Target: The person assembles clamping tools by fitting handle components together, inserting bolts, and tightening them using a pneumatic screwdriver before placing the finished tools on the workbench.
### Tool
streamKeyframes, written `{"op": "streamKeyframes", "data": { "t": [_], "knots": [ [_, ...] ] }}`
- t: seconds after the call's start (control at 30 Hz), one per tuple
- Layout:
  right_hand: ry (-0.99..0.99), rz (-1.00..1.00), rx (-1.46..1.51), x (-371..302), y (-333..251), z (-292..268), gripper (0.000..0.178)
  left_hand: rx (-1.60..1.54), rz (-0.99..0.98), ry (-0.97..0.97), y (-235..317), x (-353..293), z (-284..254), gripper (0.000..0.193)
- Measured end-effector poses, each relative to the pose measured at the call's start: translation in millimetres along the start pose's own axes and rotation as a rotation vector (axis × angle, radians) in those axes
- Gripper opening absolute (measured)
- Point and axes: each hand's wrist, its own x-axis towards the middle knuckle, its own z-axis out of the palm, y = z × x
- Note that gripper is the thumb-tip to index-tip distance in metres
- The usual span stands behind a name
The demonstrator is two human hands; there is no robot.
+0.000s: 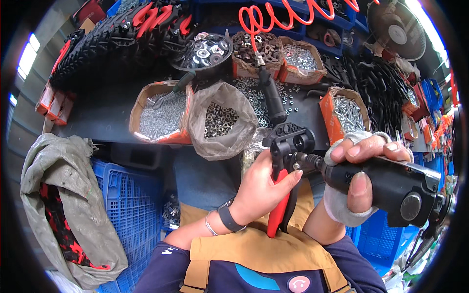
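My left hand [261,188] is closed around a hand tool with one red and one black handle [277,215] and a black head with round holes [293,141]. Its thumb lies by a small shiny fastener [296,166] at the side of the head. In my right hand [359,188], which wears a pale fingerless glove, is a black power screwdriver [391,188], held sideways. The driver's tip [309,160] points left and meets, or nearly meets, that fastener; exact contact is hard to tell. Directly above the head hangs another black driver [272,95].
A red coiled hose [288,19] carries the hanging driver. Boxes of rivets [161,117] and bolts [348,115], a bag of nuts [222,139] and loose nuts [266,110] cover the bench. Finished-looking red-and-black tools [112,36] pile far left; blue crates [129,210] flank my lap.
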Motion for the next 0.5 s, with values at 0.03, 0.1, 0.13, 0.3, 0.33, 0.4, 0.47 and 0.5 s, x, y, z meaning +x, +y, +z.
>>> {"op": "streamKeyframes", "data": {
  "t": [0.03,0.1,0.13,0.3,0.33,0.4,0.47,0.5],
  "knots": [
    [-0.12,-0.05,0.011,0,1,-5,0.05,-0.022,0.021,0.0,-1,0,0,0.039],
    [-0.14,-0.048,0.01,1,-2,-3,0.051,-0.044,0.04,-0.001,-4,1,1,0.036],
    [0.001,0.038,-0.054,3,-7,6,0.056,-0.034,0.034,-0.014,-4,1,1,0.036],
    [0.129,0.123,-0.088,8,-2,7,0.059,-0.102,0.02,-0.015,-9,0,3,0.036],
    [0.121,0.094,-0.057,6,1,7,0.055,-0.064,0.009,-0.023,-7,0,2,0.036],
    [0.088,0.071,-0.02,3,2,8,0.048,-0.026,-0.004,-0.03,-5,0,1,0.036],
    [0.082,0.06,-0.04,1,3,8,0.048,-0.092,-0.048,-0.045,-4,0,2,0.037],
    [0.08,0.045,-0.062,1,4,8,0.048,-0.092,-0.049,-0.045,-4,0,2,0.037]
  ]
}}
